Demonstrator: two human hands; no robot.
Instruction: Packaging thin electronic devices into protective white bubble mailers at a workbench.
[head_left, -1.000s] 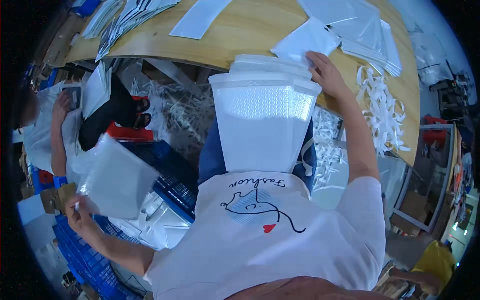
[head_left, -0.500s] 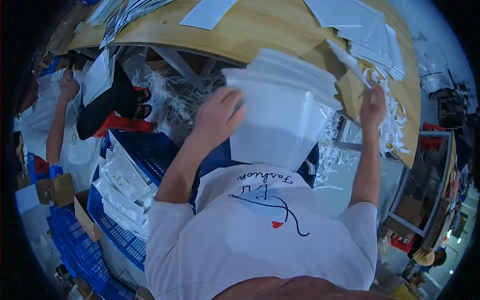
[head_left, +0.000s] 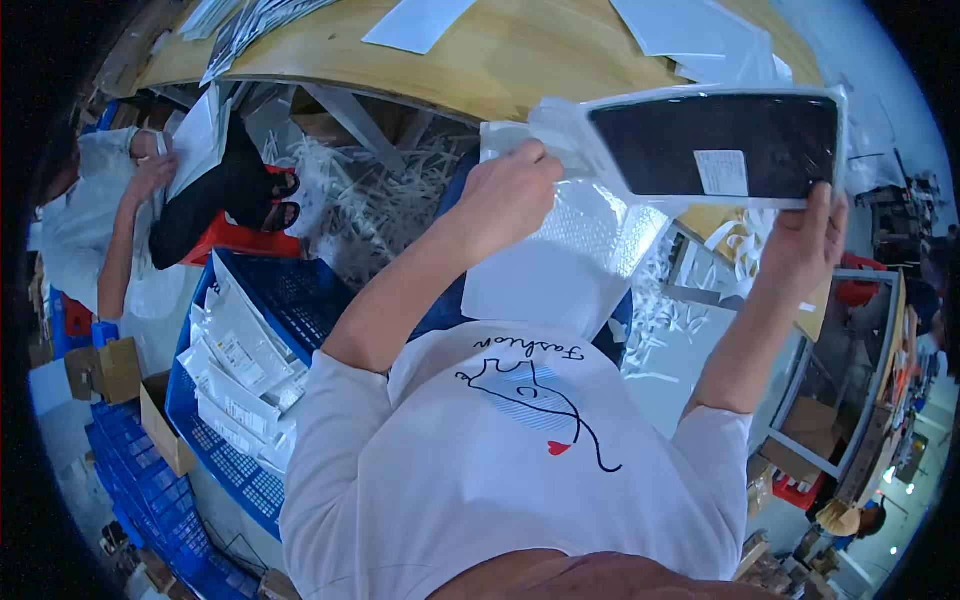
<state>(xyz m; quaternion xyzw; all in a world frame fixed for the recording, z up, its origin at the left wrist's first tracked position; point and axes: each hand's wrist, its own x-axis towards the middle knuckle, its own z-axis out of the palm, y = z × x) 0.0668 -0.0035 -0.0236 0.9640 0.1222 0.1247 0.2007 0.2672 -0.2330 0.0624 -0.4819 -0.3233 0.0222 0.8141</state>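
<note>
A flat black panel (head_left: 650, 150) with pale edges, wrapped in clear film and bearing a white label (head_left: 722, 173), is tilted up above the table edge. My right hand (head_left: 805, 240) grips its lower right corner. The panel's left end meets the mouth of a white bubble-lined bag (head_left: 570, 240); how far it reaches inside is unclear. At that bag's upper edge my left hand (head_left: 512, 188) is closed, fingers curled on the film. The bag lies on my lap, on the stack of bags.
Flat white packs (head_left: 700, 35) lie on the wooden table (head_left: 520, 60). White paper strips (head_left: 660, 320) litter the right side. A blue crate (head_left: 265, 490) with packed white bags (head_left: 240, 360) stands at left. Beyond it another person (head_left: 110, 210) sits holding white sheets (head_left: 198, 140).
My right hand has lifted the panel off the table and turned its dark face up towards me. My left hand has moved right to the bag's mouth.
</note>
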